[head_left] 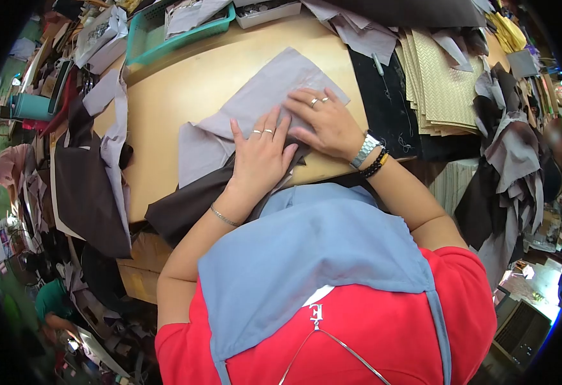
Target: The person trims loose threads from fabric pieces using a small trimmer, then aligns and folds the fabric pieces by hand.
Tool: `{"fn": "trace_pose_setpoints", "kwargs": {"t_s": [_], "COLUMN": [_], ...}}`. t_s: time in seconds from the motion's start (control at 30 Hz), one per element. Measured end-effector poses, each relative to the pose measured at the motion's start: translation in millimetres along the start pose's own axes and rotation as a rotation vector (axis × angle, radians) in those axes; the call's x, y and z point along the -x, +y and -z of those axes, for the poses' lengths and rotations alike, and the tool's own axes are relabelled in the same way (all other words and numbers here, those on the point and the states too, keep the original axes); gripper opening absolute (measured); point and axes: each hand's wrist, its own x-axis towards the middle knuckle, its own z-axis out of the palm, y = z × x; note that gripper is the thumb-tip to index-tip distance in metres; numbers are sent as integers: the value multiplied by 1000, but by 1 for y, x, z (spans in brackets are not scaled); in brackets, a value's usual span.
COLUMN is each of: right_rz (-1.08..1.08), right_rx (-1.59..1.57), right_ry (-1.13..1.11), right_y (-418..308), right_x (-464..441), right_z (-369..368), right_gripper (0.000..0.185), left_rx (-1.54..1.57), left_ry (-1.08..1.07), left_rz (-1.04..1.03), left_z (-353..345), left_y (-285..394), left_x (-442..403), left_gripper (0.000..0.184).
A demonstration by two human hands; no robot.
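A pale grey-mauve piece of fabric [274,80] lies on the wooden table, with a fold along its left part. My left hand [258,151] rests palm down with fingers spread, partly over this fabric and partly over a dark brown fabric [188,206] that hangs past the table's near edge. On the right side of the pale piece, my right hand [324,125] lies flat with its fingers stretched out. Neither hand grips anything that I can see. What is directly beneath the palms is hidden.
A teal basket [141,54] stands at the back left of the table [165,90]. Dark and pale fabric [92,186] drapes over the left edge. To the right are black cloth [374,102], a white-handled tool [377,64] and stacked woven-pattern cream sheets [438,90]. Other people sit at far left.
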Motion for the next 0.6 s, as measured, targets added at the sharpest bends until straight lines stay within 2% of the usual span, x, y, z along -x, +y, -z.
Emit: {"fn": "trace_pose_setpoints", "kwargs": {"t_s": [0.17, 0.47, 0.57, 0.6], "right_rz": [-9, -4, 176, 162], "right_rx": [28, 152, -54, -38], "right_ry": [1, -8, -80, -74], "right_y": [-9, -31, -35, -37], "right_x": [1, -4, -10, -11], "right_z": [-6, -2, -8, -9], "right_gripper": [52, 52, 54, 53], "left_rx": [-63, -169, -126, -107], "left_ry": [-86, -64, -62, -61], "left_rz": [20, 6, 23, 33], "left_z": [21, 31, 29, 29], "left_y": [-7, -26, -27, -27], "left_x": [16, 45, 43, 43], "left_gripper": [51, 53, 52, 52]}}
